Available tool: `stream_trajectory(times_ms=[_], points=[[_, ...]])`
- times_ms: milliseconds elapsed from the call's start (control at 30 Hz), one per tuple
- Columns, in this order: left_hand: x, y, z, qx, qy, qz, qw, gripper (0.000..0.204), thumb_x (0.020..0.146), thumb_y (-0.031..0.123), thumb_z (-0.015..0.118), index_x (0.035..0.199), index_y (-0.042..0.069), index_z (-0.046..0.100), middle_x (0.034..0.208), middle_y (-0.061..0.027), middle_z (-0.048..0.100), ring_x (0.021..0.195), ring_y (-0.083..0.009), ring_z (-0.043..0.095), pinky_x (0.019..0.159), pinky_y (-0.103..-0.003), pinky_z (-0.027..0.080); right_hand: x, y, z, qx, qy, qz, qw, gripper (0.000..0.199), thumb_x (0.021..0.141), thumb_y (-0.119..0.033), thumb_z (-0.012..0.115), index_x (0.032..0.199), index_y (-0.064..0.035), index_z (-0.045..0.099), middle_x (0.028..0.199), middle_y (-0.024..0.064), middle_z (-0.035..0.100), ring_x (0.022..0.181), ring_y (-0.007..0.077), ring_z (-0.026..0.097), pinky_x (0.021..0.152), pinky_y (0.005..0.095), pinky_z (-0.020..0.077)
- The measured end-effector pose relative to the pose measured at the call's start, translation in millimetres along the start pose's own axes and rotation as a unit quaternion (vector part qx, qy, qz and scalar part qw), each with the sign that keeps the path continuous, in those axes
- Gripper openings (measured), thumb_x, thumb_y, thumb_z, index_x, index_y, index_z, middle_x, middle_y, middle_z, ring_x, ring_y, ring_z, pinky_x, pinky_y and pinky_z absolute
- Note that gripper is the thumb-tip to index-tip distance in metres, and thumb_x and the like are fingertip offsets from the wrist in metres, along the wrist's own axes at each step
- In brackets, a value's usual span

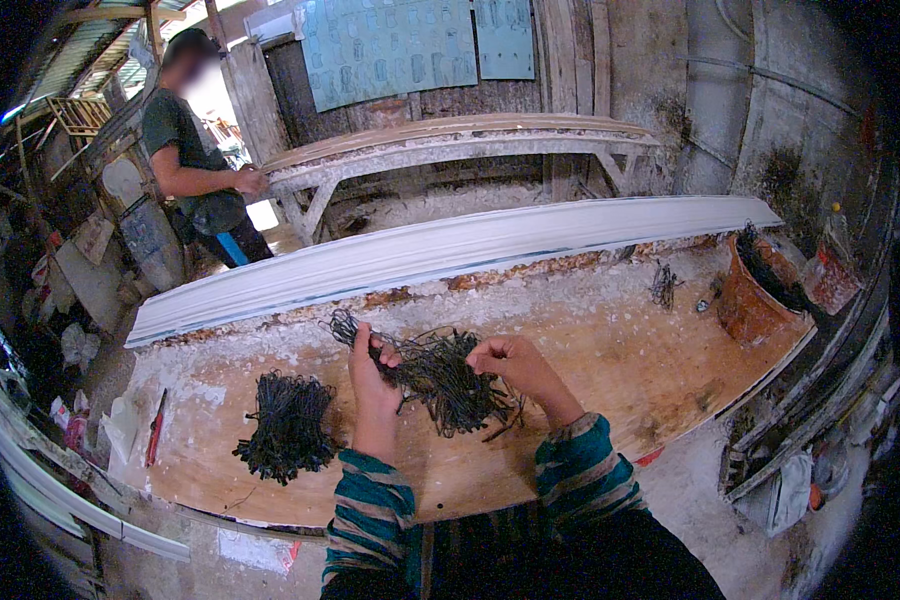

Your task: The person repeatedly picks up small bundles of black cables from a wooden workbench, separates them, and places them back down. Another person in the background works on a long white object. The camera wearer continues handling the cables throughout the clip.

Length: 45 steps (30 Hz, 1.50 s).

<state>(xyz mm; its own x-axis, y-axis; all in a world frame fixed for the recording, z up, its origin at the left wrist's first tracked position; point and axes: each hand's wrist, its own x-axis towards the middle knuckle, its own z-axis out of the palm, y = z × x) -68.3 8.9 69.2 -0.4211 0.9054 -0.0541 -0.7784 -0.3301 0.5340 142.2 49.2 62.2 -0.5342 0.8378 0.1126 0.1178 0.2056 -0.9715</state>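
My left hand [373, 385] is closed around a bunch of thin dark looped strands [344, 325], whose loops stick out past the fingers to the upper left. Between my hands lies a loose, tangled pile of the same strands [454, 385] on the wooden tabletop [610, 400]. My right hand [518, 368] has its thumb and fingertips pinched together on strands at the pile's right edge; exactly how many they grip is hidden. Left of my left forearm sits a neater bundle of dark looped strands [287, 425], with its cut ends toward me.
A long white moulding [450, 245] lies along the table's far edge. An orange-brown bucket [755, 300] with dark strands lies tipped at the right, near a small clump [663, 286]. A red cutter [157, 428] rests at the left. Beyond, a person [195, 150] stands beside another bench [460, 145].
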Motion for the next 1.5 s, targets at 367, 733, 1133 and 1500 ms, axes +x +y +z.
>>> stream_trajectory(times_ms=[367, 733, 1133, 1500], points=[[-21.6, -19.7, 18.1, 0.135, -0.081, -0.072, 0.985, 0.021, 0.088, 0.032, 0.050, 0.084, 0.012, 0.046, 0.064, 0.0024, 0.045, 0.055, -0.0068, 0.042, 0.043, -0.020, 0.034, -1.9, -12.8, 8.4, 0.148, 0.090, -0.068, 0.983, 0.011, 0.081, -0.012, 0.061, 0.086, -0.0021, 0.061, 0.073, 0.0005, 0.060, 0.066, 0.0068, 0.053, 0.062, 0.0204, 0.0427], [-33.6, -39.7, 19.1, 0.204, -0.157, -0.112, 0.960, 0.032, 0.086, 0.030, 0.055, 0.106, 0.006, 0.052, 0.075, 0.0036, 0.047, 0.067, -0.0076, 0.042, 0.054, -0.022, 0.036, -9.4, -21.9, 28.0, 0.195, 0.045, -0.083, 0.976, 0.009, 0.083, -0.012, 0.058, 0.082, -0.0031, 0.055, 0.075, 0.0054, 0.062, 0.064, 0.0115, 0.058, 0.061, 0.0234, 0.0451], [-32.3, -44.7, 15.8, 0.224, -0.138, -0.064, 0.963, 0.035, 0.085, 0.035, 0.054, 0.102, 0.004, 0.056, 0.083, 0.0021, 0.053, 0.073, -0.0083, 0.044, 0.060, -0.022, 0.037, -8.0, -13.6, 31.4, 0.103, 0.067, -0.104, 0.987, 0.013, 0.078, -0.013, 0.065, 0.074, -0.0055, 0.055, 0.068, 0.0031, 0.062, 0.062, 0.0073, 0.053, 0.057, 0.0226, 0.0423], [-38.6, -42.7, 19.9, 0.258, -0.164, -0.059, 0.950, 0.039, 0.084, 0.038, 0.055, 0.104, 0.004, 0.055, 0.074, 0.0029, 0.049, 0.065, -0.0066, 0.041, 0.054, -0.022, 0.036, -11.5, -24.1, 26.1, 0.178, 0.038, -0.088, 0.979, 0.014, 0.074, -0.010, 0.067, 0.072, -0.0033, 0.055, 0.070, 0.0062, 0.063, 0.065, 0.0119, 0.060, 0.061, 0.0246, 0.0469]])
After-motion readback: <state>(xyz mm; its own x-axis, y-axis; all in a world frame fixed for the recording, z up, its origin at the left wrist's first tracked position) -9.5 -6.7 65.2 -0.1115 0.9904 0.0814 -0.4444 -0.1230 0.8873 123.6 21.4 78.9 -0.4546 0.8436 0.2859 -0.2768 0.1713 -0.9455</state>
